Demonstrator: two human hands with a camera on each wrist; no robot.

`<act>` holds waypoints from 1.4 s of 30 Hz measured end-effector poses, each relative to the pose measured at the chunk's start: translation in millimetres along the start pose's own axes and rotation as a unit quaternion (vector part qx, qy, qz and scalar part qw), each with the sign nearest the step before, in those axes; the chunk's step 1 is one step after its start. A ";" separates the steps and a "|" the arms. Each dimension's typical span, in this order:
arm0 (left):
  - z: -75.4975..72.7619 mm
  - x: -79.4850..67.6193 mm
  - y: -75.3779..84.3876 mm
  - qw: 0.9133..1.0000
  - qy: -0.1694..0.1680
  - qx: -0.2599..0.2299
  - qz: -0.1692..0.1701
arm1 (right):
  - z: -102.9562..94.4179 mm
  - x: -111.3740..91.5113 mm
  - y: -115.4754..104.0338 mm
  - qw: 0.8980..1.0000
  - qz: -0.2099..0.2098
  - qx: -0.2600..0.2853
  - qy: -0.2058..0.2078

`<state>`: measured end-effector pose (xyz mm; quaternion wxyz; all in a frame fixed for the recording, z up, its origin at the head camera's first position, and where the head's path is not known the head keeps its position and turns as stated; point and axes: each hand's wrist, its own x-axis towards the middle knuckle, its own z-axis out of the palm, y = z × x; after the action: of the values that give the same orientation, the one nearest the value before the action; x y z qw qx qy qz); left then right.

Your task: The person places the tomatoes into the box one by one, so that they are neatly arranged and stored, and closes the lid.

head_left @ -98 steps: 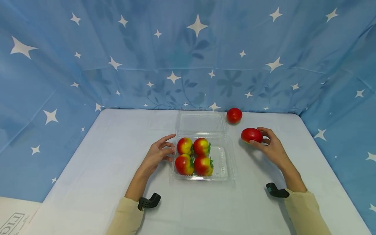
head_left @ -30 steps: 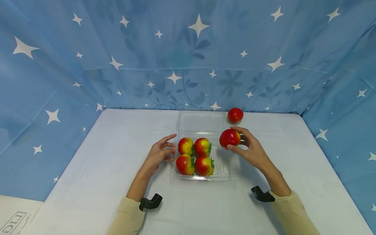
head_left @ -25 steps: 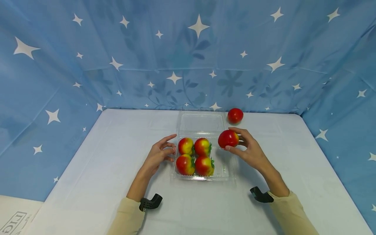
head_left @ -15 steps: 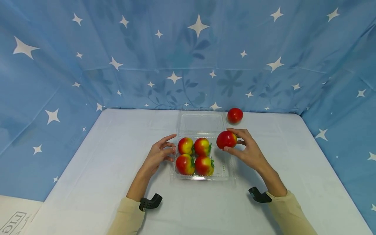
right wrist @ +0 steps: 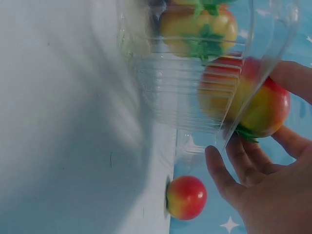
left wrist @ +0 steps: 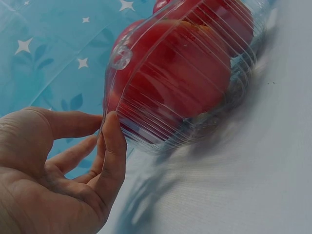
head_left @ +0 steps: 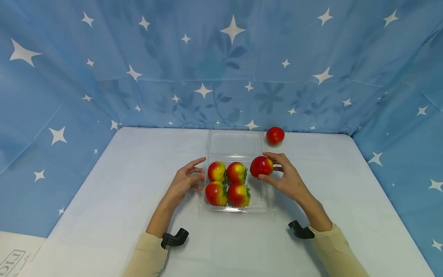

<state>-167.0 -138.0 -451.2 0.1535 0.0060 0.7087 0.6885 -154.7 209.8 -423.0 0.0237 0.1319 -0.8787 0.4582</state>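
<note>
A clear plastic clamshell box (head_left: 256, 204) stands with its lid (head_left: 236, 144) folded back. Several red-and-yellow fruits (head_left: 238, 194) with green leafy tops fill its left and middle parts. At the box's left side my left hand (head_left: 187, 179) pinches the rim, as the left wrist view shows (left wrist: 78, 161). My right hand (head_left: 285, 177) holds another red-and-yellow fruit (head_left: 261, 166) between thumb and fingers, above the box's right part. In the right wrist view this fruit (right wrist: 268, 109) is partly behind the clear wall, its green leaves towards the palm.
One more red fruit (head_left: 275, 136) sits on the white table (head_left: 138, 161) near its back edge, right of the lid. A blue star-patterned curtain (head_left: 207, 57) borders the back and sides. A printed white surface (head_left: 17, 254) shows at the lower left.
My right hand has carried its fruit from over the table at the right leftwards to above the box, lately also slightly nearer me. The left hand has stayed at the box's left side.
</note>
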 end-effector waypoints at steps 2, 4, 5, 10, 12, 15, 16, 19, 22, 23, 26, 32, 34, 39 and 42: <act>-0.3 -0.3 -1.0 1.000 0.000 -0.001 -0.001 | 1.6 -0.2 0.9 1.000 -0.005 0.000 -0.002; 0.0 -0.1 -1.6 1.000 -0.001 -0.002 0.000 | 2.9 -0.5 1.5 1.000 -0.009 -0.003 -0.002; 0.3 0.1 -1.8 1.000 -0.001 -0.003 0.001 | 3.6 -0.5 1.7 1.000 -0.010 -0.006 -0.002; 1.3 0.9 -2.3 1.000 -0.002 -0.005 0.008 | 6.7 0.4 2.1 0.999 -0.021 -0.023 0.007; 1.3 0.8 -2.4 1.000 -0.001 -0.005 0.008 | 8.0 0.4 2.0 0.999 -0.023 -0.029 0.008; 0.9 0.3 -2.4 1.000 0.000 -0.004 0.008 | 9.5 0.1 1.6 0.999 -0.023 -0.034 0.005; 0.7 0.1 -2.4 1.000 0.001 -0.004 0.008 | 9.9 0.1 1.7 0.999 -0.023 -0.037 0.004; 0.8 0.4 -2.7 1.000 0.000 -0.003 0.007 | 11.0 -0.1 1.9 0.999 -0.023 -0.045 -0.001; 1.3 0.7 -2.6 1.000 0.000 -0.005 0.006 | 12.2 0.3 2.8 0.998 -0.027 -0.056 -0.004; 1.4 0.9 -2.5 1.000 0.000 -0.005 0.006 | 12.6 0.4 3.1 0.998 -0.029 -0.060 -0.005; 1.9 0.7 -2.1 1.000 0.000 -0.007 0.006 | 13.6 0.9 4.2 0.997 -0.031 -0.070 -0.012; 1.6 0.0 -1.8 1.000 -0.002 -0.008 0.009 | 15.2 2.4 3.7 0.995 -0.030 -0.096 -0.023; 1.2 0.5 -2.2 1.000 -0.002 -0.007 0.011 | 15.5 3.0 3.4 0.993 -0.036 -0.111 -0.021; 0.7 1.5 -3.1 1.000 -0.002 -0.006 0.014 | 15.5 2.6 4.5 0.990 -0.057 -0.130 -0.017; 0.8 0.6 -3.1 1.000 0.000 -0.005 0.010 | 14.5 1.4 6.1 0.989 -0.070 -0.126 -0.027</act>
<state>-166.7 -137.2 -454.4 0.1461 0.0123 0.7050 0.6939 -156.5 201.1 -436.1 0.0485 0.2015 -0.9183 0.3372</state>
